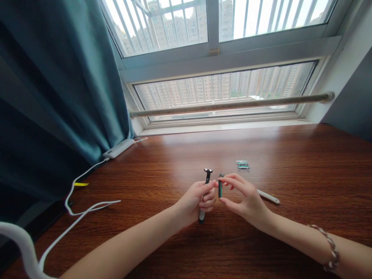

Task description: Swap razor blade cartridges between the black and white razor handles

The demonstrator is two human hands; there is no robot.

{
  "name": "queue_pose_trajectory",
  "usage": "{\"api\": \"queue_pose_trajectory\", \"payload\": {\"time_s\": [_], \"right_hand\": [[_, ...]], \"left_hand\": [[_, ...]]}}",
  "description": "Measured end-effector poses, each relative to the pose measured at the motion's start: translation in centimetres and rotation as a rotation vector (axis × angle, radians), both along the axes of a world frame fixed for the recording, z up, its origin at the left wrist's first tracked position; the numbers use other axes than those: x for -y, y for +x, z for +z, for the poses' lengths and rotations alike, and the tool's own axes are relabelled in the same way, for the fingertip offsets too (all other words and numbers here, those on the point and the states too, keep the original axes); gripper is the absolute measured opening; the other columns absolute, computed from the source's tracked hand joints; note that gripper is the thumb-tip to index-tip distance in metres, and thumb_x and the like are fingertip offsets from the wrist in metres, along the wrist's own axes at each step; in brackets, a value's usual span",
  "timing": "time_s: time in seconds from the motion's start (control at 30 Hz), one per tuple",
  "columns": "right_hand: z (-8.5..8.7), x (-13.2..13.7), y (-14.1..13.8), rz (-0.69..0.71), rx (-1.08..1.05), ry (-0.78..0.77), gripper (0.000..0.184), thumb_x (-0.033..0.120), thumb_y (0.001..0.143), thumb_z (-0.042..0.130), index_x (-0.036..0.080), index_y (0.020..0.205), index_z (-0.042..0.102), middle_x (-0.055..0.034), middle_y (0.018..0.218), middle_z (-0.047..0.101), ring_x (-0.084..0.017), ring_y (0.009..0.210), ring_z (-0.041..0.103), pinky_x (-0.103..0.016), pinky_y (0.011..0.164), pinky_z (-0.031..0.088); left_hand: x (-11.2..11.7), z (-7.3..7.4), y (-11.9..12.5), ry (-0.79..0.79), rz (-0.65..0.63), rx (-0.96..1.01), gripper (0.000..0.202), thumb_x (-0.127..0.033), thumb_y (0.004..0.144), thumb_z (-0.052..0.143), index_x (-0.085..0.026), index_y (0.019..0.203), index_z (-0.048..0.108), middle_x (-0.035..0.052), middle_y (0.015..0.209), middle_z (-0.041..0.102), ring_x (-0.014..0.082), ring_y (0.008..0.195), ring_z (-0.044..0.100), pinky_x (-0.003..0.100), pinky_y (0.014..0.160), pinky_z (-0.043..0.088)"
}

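My left hand (pixel 205 199) is closed around a razor handle (pixel 208 177), held upright with its bare T-shaped head at the top and its pale lower end below my fist. My right hand (pixel 247 195) pinches a dark razor cartridge (pixel 220 188) with a green strip between thumb and fingertips. The cartridge is turned on its end, just right of the handle and apart from its head. A left fingertip reaches close to the cartridge; whether they touch I cannot tell. Behind my right hand lies a white-handled tool (pixel 269 197), its middle hidden.
A clear pack with green-striped razor cartridges (pixel 243 166) lies on the brown wooden table (pixel 162 162), beyond my right hand. At left are a white power strip (pixel 119 148), a white cable (pixel 84 213), a yellow strip (pixel 81 184) and a blue curtain (pixel 66 77). A barred window stands behind.
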State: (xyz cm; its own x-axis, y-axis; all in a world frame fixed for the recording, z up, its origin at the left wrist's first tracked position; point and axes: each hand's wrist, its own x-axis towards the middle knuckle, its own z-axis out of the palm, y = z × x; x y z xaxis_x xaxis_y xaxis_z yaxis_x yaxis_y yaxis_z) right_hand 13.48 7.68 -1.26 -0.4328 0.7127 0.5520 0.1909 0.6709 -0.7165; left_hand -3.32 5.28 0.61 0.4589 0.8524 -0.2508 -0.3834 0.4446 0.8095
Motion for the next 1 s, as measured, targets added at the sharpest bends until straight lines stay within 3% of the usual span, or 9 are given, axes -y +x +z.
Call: {"api": "queue_pose_trajectory", "payload": {"time_s": [0.1,0.43,0.83,1.0], "right_hand": [[0.16,0.27,-0.07,0.028,-0.004,0.011,0.039,0.013,0.068,0.062,0.021,0.106,0.053,-0.0034,0.092,0.053,-0.015,0.083,0.051,-0.029,0.075,0.044],[-0.13,0.33,-0.09,0.052,-0.022,-0.042,0.038,0.022,0.069,0.067,0.021,0.105,0.055,-0.003,0.09,0.053,-0.015,0.081,0.052,-0.028,0.074,0.044],[0.09,0.65,-0.06,0.038,-0.01,-0.046,0.036,0.02,0.068,0.066,0.021,0.103,0.056,-0.0033,0.091,0.054,-0.015,0.082,0.052,-0.028,0.075,0.043],[0.42,0.55,-0.07,0.017,-0.075,-0.175,0.031,0.021,0.068,0.065,0.02,0.099,0.059,-0.0039,0.09,0.056,-0.015,0.079,0.053,-0.029,0.073,0.043]], "left_hand": [[0.11,-0.14,-0.05,-0.044,-0.057,0.031,0.022,-0.034,0.078,0.053,-0.012,0.08,0.054,-0.0102,0.042,0.026,0.001,0.034,0.013,0.015,0.035,0.009],[0.29,-0.26,-0.16,-0.059,-0.037,0.049,0.021,-0.03,0.078,0.056,-0.01,0.085,0.056,-0.0105,0.04,0.026,0.001,0.034,0.015,0.015,0.035,0.01],[0.4,-0.61,0.01,-0.054,-0.043,0.046,0.021,-0.029,0.078,0.056,-0.01,0.086,0.057,-0.0107,0.04,0.024,0.0014,0.034,0.013,0.015,0.035,0.009],[0.57,-0.52,0.47,0.011,0.011,0.053,0.024,-0.035,0.08,0.05,-0.012,0.081,0.057,-0.0076,0.045,0.031,0.0027,0.038,0.02,0.015,0.037,0.016]]}}
